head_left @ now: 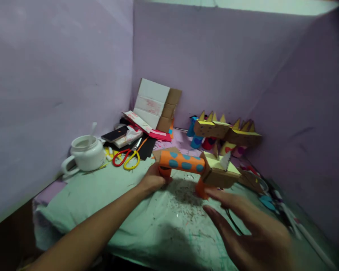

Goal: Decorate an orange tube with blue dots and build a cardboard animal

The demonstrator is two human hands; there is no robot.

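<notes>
In the middle of the table stands a craft animal figure [182, 162]: an orange paper tube with blue spots, short orange tube legs, and a cardboard box head [220, 174] topped with yellow paper and pointed pieces. My left hand [154, 178] is closed around its leg at the left end; some of those fingers are hidden. Nearer to me, my right hand [251, 229] is blurred, with thumb and fingers apart and nothing between them. Its fingertips are close to the orange leg [201, 189] under the head; whether they touch it I cannot tell.
Left of the figure lie scissors with red and yellow handles [127, 159] and a white mug [87, 153] holding a spoon. Folded cardboard [154, 101] leans behind. Similar box figures [214, 130] line the back right. Crumbs [186, 195] litter the green cloth [124, 218]. Walls enclose the sides.
</notes>
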